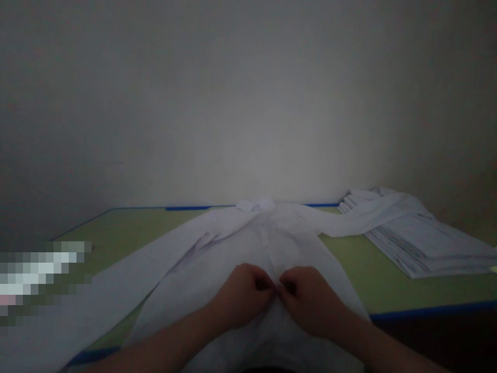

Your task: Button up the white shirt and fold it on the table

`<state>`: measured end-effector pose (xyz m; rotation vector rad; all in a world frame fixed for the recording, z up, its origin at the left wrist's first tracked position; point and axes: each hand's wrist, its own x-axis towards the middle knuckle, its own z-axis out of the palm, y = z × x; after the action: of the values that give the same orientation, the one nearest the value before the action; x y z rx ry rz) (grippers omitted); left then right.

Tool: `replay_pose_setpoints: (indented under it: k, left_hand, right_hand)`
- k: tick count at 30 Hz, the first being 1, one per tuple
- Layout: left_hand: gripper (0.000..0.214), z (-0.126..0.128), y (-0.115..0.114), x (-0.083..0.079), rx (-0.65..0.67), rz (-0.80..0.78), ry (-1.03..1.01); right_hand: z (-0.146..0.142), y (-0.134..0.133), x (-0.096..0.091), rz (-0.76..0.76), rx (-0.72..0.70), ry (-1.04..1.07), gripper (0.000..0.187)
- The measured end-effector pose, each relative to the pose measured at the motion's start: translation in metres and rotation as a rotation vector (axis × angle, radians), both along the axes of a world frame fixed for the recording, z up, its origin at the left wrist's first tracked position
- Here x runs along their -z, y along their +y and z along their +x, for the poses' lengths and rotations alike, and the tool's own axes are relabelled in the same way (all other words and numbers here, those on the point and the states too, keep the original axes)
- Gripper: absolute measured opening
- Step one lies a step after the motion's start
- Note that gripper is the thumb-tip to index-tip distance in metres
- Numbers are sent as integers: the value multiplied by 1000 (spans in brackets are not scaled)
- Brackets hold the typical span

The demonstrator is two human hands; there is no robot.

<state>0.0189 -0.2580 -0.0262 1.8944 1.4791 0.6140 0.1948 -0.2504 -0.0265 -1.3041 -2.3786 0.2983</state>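
Note:
A white long-sleeved shirt lies spread face up on a green table, collar toward the wall and sleeves stretched out to both sides. My left hand and my right hand meet at the shirt's front opening near the middle. Both hands are closed, their fingers pinching the fabric edges of the placket. The fingertips nearly touch each other. What lies between the fingers is too dark to make out beyond the cloth.
A stack of folded white garments sits at the table's right side, with the shirt's right sleeve draped across it. The table has a blue edge. A plain wall stands directly behind. A blurred patch covers the left.

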Motion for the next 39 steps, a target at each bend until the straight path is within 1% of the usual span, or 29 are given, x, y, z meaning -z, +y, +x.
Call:
replay_pose_setpoints:
  k: [4, 6, 10, 12, 15, 19, 21, 23, 27, 29, 32, 36, 39]
  left_hand:
    - [23, 0, 1, 7, -28, -196, -165]
    - [22, 0, 1, 8, -45, -254, -250]
    - [14, 1, 2, 9, -34, -246, -327]
    - [11, 1, 3, 10, -52, -250, -363]
    - [12, 2, 4, 11, -84, -267, -432]
    - [11, 2, 2, 11, -94, -304, -478]
    - [8, 1, 0, 11, -93, -295, -469]
    - [10, 1, -2, 12, -106, -258, -423]
    - [11, 1, -3, 13, -140, -213, -323]
    - [11, 1, -3, 12, -150, -187, -267]
    - [10, 1, -3, 12, -148, -89, -155]
    - [6, 3, -2, 16, -150, 14, -78]
    - [12, 3, -4, 20, -122, 46, -90]
  right_hand:
    - [-2, -6, 13, 59, -84, 15, 26]
    - [-2, -7, 19, 86, -131, 26, 25]
    - [-2, -6, 29, 176, -167, 40, 23]
    - [-1, -6, 32, 218, -189, 42, 21]
    - [1, -10, 30, 261, -262, 36, 19]
    - [4, -16, 23, 257, -356, -8, 19]
    - [5, -18, 19, 240, -372, -20, 21]
    - [5, -18, 16, 206, -376, -5, 22]
    - [5, -16, 10, 31, -338, 90, 24]
    - [4, -14, 9, -65, -287, 143, 27]
    - [0, -10, 10, -166, -184, 210, 24]
    - [-6, -7, 12, -196, -43, 235, 16]
    - [-10, -6, 11, -176, 19, 189, 12]
